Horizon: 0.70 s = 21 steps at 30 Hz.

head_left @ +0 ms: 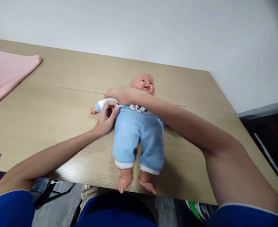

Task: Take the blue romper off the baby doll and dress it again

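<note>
Lying on its back, a doll point(139, 127) is resting on the table point(58, 116), its head pointing toward the wall point(139, 31) and its bare feet point(125, 181) reaching the near edge. Blue trousers point(127, 137) are already covering both legs, and a white sleeve point(108, 101) with a blue cuff is covering the doll's arm nearest the left hand point(105, 119); the other arm is mostly hiding, so whether anything is left to adjust cannot be told. The left hand is curling beside the waist, thumb and forefinger nearing each other; whether they are pinching fabric is unclear. The right hand point(121, 95) is bending over the upper sleeve, palm down, its grip not showing, while its forearm is crossing the doll's chest. Farther out, a pink cloth point(8, 72) is lying at the left.
</note>
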Tool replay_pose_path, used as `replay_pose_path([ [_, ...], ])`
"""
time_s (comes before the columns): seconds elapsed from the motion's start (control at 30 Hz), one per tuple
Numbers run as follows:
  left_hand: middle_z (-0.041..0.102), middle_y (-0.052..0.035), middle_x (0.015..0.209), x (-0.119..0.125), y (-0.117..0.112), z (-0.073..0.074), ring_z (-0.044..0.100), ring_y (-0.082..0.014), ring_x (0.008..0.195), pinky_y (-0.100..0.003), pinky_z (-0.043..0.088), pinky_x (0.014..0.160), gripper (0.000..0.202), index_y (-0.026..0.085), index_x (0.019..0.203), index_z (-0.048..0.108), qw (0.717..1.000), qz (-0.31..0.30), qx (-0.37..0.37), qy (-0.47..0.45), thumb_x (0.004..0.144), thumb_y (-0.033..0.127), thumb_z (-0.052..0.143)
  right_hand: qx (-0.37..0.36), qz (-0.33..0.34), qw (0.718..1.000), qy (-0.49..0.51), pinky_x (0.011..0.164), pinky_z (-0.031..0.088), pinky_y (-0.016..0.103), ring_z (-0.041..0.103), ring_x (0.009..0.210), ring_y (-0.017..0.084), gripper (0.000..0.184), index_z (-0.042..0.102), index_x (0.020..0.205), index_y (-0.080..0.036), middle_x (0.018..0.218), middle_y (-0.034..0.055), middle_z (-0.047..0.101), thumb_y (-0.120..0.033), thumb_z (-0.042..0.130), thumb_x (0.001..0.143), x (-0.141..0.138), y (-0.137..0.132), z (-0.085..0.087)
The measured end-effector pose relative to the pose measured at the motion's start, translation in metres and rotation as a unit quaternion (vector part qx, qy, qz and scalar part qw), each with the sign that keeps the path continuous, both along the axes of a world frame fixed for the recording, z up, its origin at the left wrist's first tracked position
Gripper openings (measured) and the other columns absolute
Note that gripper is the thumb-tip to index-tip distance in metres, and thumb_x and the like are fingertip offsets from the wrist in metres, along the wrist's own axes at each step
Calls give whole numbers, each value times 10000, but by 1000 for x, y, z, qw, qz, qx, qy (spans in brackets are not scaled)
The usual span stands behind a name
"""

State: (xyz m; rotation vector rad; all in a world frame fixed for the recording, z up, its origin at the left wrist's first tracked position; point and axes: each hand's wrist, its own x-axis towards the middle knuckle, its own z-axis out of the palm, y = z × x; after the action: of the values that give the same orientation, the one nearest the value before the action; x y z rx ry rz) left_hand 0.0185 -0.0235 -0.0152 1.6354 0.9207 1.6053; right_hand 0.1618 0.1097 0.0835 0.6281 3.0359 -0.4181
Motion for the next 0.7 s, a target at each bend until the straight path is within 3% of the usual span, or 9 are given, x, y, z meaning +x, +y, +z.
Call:
replay_pose_path([
  [0.1, 686, -49, 1043, -1, -3, 2, 626, -202, 947, -363, 538, 884, 281, 249, 1143, 676, 996, 9, 69, 48, 1202, 522, 662, -32, -38, 989, 137, 1042, 579, 455, 752, 1212, 321, 369, 748, 1340, -192, 1361, 141, 817, -187, 721, 972, 18, -5, -6],
  [0.23, 709, -51, 1071, -5, -9, 3, 678, -217, 1015, -396, 557, 945, 138, 256, 1198, 676, 979, 17, 174, 100, 1215, 389, 647, -163, -95, 936, 298, 1109, 619, 451, 750, 1258, 297, 418, 717, 1365, -257, 1352, 85, 811, -244, 701, 948, 43, 0, -15],
  [0.33, 685, -58, 1164, -9, -12, 1, 688, -235, 1122, -439, 547, 1040, 102, 282, 1233, 703, 966, 78, 218, 115, 1201, 374, 673, -226, -123, 899, 354, 1159, 624, 473, 745, 1317, 308, 400, 750, 1327, -302, 1348, 60, 814, -300, 753, 927, 56, 4, -18],
  [0.4, 647, -79, 1265, -9, -13, -1, 674, -262, 1214, -481, 550, 1092, 147, 299, 1234, 699, 960, 124, 228, 105, 1195, 437, 673, -218, -118, 897, 366, 1208, 604, 502, 738, 1347, 315, 339, 791, 1272, -311, 1347, 65, 817, -341, 782, 935, 62, 1, -16],
  [0.5, 648, -99, 1354, -4, -11, -3, 680, -290, 1308, -535, 581, 1126, 211, 323, 1255, 614, 969, 124, 209, 52, 1215, 528, 588, -158, -109, 913, 361, 1276, 556, 536, 698, 1435, 323, 253, 843, 1219, -303, 1409, 91, 807, -413, 767, 1004, 71, -16, -6],
  [0.57, 691, -70, 1230, 0, -9, -4, 739, -251, 1153, -486, 621, 1039, 220, 330, 1260, 546, 985, 82, 153, -5, 1240, 549, 527, -125, -126, 921, 348, 1253, 560, 530, 692, 1437, 323, 274, 851, 1240, -295, 1444, 105, 800, -458, 731, 1056, 79, -33, 1],
  [0.63, 678, -16, 1045, 3, -7, -4, 731, -201, 933, -404, 620, 916, 256, 326, 1246, 523, 994, 54, 78, -50, 1245, 582, 526, -106, -154, 926, 327, 1165, 586, 507, 730, 1314, 315, 322, 840, 1255, -274, 1385, 119, 817, -509, 687, 1097, 87, -52, 6],
  [0.7, 655, -2, 1008, 3, -6, -4, 697, -182, 888, -367, 601, 889, 332, 310, 1214, 555, 995, 78, 18, -56, 1214, 640, 590, -82, -179, 935, 296, 1064, 586, 482, 738, 1125, 298, 355, 824, 1201, -243, 1232, 124, 833, -551, 671, 1109, 96, -69, 8],
])
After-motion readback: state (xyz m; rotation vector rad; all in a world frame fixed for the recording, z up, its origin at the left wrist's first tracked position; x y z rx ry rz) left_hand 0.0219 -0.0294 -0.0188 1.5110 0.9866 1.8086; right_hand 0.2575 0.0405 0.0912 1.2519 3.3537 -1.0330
